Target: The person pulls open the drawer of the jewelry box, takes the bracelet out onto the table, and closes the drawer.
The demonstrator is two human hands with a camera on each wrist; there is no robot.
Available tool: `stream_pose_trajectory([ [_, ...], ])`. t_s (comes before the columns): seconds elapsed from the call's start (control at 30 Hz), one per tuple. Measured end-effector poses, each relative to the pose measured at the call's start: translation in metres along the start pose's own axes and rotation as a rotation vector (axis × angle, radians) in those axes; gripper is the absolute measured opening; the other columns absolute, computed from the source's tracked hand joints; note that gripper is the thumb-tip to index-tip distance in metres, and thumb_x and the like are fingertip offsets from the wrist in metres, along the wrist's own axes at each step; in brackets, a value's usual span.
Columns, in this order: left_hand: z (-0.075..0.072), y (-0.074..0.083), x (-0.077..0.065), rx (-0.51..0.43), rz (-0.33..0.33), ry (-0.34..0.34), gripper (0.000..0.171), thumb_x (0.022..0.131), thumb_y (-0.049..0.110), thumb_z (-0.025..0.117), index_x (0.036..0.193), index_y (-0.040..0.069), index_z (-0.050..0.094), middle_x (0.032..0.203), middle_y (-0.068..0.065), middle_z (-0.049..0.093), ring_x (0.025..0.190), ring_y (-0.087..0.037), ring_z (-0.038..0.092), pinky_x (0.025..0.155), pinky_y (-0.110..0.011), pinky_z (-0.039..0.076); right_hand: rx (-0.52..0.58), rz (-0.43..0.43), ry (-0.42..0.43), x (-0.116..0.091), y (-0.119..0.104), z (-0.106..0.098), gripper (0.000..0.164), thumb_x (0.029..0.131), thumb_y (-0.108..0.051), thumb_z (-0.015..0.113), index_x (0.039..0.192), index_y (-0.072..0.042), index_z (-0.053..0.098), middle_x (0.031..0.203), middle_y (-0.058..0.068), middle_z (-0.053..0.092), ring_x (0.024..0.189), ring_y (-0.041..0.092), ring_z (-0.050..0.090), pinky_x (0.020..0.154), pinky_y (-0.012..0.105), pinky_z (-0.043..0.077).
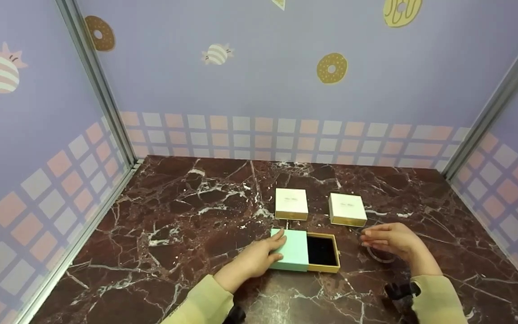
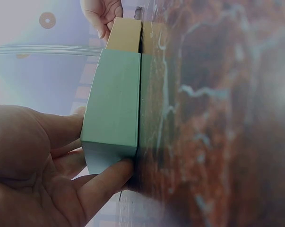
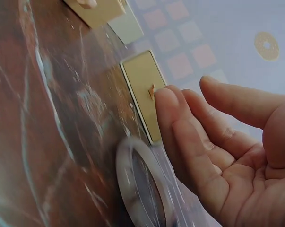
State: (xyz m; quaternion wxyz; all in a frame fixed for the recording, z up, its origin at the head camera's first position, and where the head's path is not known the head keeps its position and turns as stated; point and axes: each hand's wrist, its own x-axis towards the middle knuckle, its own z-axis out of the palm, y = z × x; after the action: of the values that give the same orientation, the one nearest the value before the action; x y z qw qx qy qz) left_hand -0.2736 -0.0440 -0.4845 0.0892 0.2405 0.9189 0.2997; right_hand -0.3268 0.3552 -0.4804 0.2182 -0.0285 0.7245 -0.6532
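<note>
A mint-green box sleeve (image 1: 291,249) lies on the table with its gold drawer (image 1: 324,268) pulled partly out to the right, showing a black lining (image 1: 322,251). My left hand (image 1: 259,256) holds the sleeve at its left end. In the left wrist view the fingers (image 2: 104,187) press against the green sleeve (image 2: 111,101). To the right of the drawer, my right hand (image 1: 394,240) is held just above the table with loosely bent fingers and nothing in them. Beside it, a pale translucent bangle (image 3: 125,175) rests on the table, partly hidden by the hand in the head view.
Two closed cream-and-gold boxes, a left one (image 1: 291,202) and a right one (image 1: 347,208), sit behind the green box. The dark red marbled table (image 1: 187,252) is bounded by patterned lilac walls (image 1: 259,90) with metal posts at the corners.
</note>
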Motion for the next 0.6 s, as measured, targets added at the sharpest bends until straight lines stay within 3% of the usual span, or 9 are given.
stream_pose_trajectory([
  [0.3, 0.000, -0.001, -0.001, 0.011, 0.019, 0.012, 0.056, 0.102, 0.022, 0.062, 0.154, 0.008, 0.047, 0.168, -0.006, 0.034, 0.146, -0.038, 0.046, 0.124, -0.062, 0.031, 0.013, -0.012, -0.082, 0.007, -0.002, 0.024, 0.031, 0.101, -0.008, 0.065, 0.122, 0.014, 0.065, 0.103, 0.006, 0.080, 0.095, 0.016, 0.078, 0.091, 0.026, 0.063],
  [0.6, 0.000, -0.002, 0.000, 0.016, 0.028, 0.015, 0.056, 0.102, 0.023, 0.062, 0.154, 0.009, 0.047, 0.168, -0.006, 0.034, 0.146, -0.038, 0.046, 0.124, -0.062, 0.033, -0.065, 0.019, -0.074, 0.013, 0.002, 0.042, 0.027, 0.099, -0.011, 0.068, 0.117, 0.010, 0.068, 0.100, 0.008, 0.080, 0.091, 0.017, 0.078, 0.088, 0.025, 0.064],
])
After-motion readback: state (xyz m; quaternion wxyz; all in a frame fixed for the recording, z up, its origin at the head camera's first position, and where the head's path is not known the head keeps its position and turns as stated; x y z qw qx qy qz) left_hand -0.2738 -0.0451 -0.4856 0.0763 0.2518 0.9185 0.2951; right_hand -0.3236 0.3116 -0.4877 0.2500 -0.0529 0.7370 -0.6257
